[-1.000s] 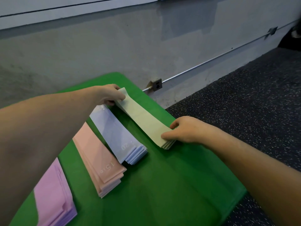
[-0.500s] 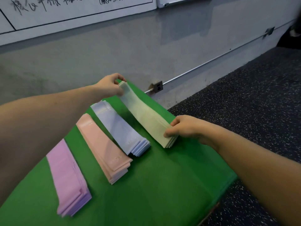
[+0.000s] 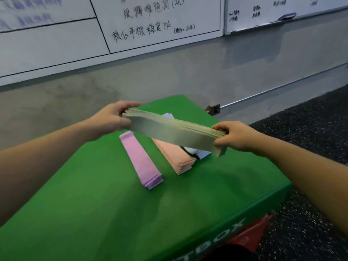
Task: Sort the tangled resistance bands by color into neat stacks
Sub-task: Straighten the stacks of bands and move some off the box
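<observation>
A stack of pale green bands hangs in the air above the green box, turned on its edge. My left hand grips its far left end and my right hand pinches its near right end. Below, a purple stack and a peach stack lie flat side by side on the box. A light blue stack lies beyond the peach one, mostly hidden behind the lifted green stack.
The green box stands against a grey wall with whiteboards above. A metal bracket and rail run along the wall's base. Dark speckled floor lies to the right. A red object sits under the box's near corner.
Both hands have lifted the pale green stack off the box and tipped it onto its edge. The camera has tilted up, showing more of the wall and whiteboards.
</observation>
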`<move>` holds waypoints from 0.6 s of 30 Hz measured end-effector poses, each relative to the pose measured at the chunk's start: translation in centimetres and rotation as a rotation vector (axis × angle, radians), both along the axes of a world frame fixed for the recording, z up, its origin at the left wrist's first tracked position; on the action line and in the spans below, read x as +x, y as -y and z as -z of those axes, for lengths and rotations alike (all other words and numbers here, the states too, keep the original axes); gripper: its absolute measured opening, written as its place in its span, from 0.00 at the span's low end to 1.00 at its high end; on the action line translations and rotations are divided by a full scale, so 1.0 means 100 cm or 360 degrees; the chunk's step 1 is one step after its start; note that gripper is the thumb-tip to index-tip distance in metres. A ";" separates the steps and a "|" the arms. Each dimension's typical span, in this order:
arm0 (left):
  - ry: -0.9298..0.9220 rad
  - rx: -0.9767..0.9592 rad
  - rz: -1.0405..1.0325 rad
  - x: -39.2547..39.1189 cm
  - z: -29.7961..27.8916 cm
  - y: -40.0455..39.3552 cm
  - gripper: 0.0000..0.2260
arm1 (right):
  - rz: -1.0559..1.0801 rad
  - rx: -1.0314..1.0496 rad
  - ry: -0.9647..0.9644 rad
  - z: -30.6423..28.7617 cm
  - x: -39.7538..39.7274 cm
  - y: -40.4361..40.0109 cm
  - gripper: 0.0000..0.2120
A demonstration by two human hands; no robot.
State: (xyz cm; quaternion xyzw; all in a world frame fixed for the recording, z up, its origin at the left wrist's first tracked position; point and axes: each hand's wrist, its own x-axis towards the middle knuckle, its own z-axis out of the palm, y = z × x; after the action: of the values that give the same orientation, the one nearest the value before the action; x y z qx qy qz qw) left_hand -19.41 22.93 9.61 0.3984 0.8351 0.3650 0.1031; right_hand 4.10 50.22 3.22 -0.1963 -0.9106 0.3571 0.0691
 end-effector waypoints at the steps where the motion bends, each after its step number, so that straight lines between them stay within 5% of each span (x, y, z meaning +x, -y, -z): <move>1: -0.0019 -0.0019 -0.0029 0.007 0.006 0.027 0.29 | -0.0077 0.0077 0.0024 -0.003 0.001 0.014 0.21; 12: -0.0131 -0.0132 -0.0336 0.092 0.094 0.261 0.19 | -0.0804 0.0617 0.0168 0.000 -0.017 0.173 0.21; 15: -0.0236 -0.0342 -0.0349 0.105 0.101 0.296 0.22 | -0.0906 0.0656 0.0116 0.007 -0.023 0.201 0.20; 18: -0.0345 -0.0677 -0.0284 0.112 0.115 0.317 0.40 | -0.0992 0.0730 0.0153 0.020 -0.026 0.223 0.21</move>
State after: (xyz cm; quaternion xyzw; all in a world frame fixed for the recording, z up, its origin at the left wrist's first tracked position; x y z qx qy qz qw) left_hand -8.19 -8.76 -1.85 0.3293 0.9311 0.1439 0.0618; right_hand 1.48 27.92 1.22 0.0936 -0.9850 0.1386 -0.0435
